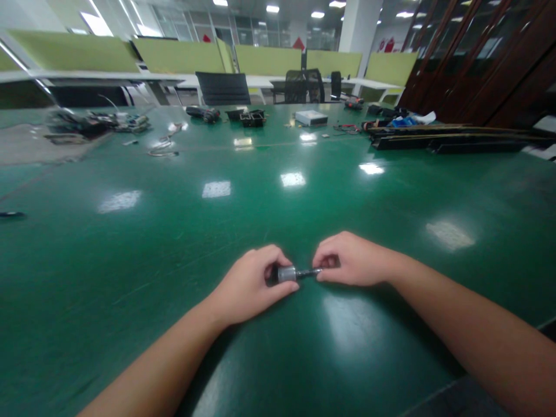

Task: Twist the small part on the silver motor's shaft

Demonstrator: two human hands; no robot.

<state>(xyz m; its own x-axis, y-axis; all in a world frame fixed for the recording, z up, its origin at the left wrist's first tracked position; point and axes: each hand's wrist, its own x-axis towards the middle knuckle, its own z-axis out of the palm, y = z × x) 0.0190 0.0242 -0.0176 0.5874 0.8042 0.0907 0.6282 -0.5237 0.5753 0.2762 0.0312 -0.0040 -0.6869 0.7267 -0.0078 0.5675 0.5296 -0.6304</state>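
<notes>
Low over the green tabletop (269, 217), near its front edge, my two hands meet at one small thing: a short silver-grey cylinder (287, 274) with a thin dark rod (307, 273) pointing right. My left hand (256, 284) is closed round the cylinder, thumb along its near side and fingers over the far side; a dark end on the left is partly hidden in the palm. The tip of the rod lies between thumb and fingertips of my right hand (350, 260). Whether the rod and the cylinder are one piece I cannot tell.
Electronic parts and wires (99, 123) lie at the far left, with a loose cable (163, 150) beside them. Toward the back are a power tool (203, 114), black trays (247, 117) and a flat grey box (311, 118). Long black strips (434, 139) stretch along the far right.
</notes>
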